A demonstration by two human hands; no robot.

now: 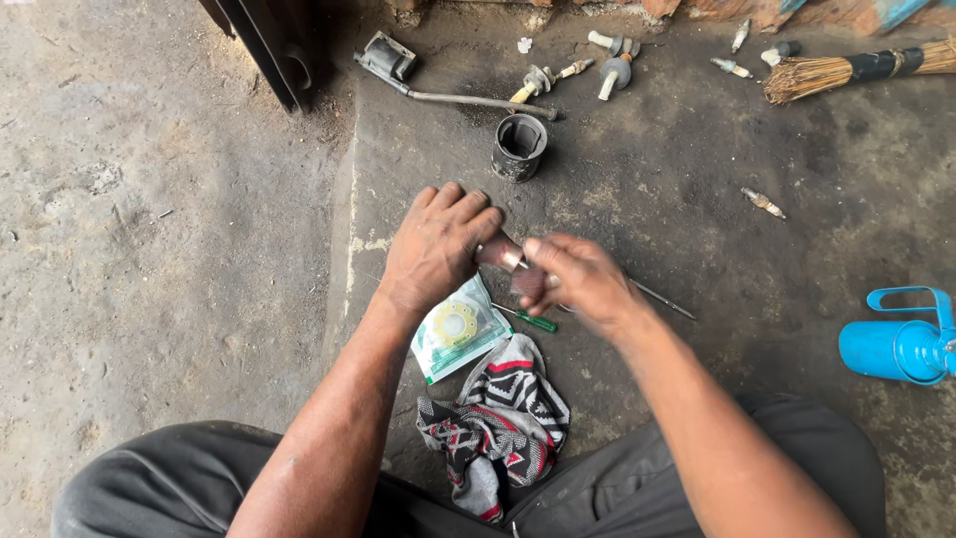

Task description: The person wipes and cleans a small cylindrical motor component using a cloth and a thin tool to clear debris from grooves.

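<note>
Left hand (435, 246) closed over a small metal part (498, 253), right hand (578, 282) pinching its near end, both above the concrete floor (677, 199), green screwdriver (528, 319), packet (458, 329) and patterned rag (498, 418) just near, black cylinder (519, 146) beyond, blue can (901, 344) far right

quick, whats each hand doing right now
left hand: closed on the metal part
right hand: closed, gripping that part's other end

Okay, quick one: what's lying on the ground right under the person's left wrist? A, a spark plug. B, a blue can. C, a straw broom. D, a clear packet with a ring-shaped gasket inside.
D: the packet with the gasket lies just below the left hand, beside a patterned rag.
</note>
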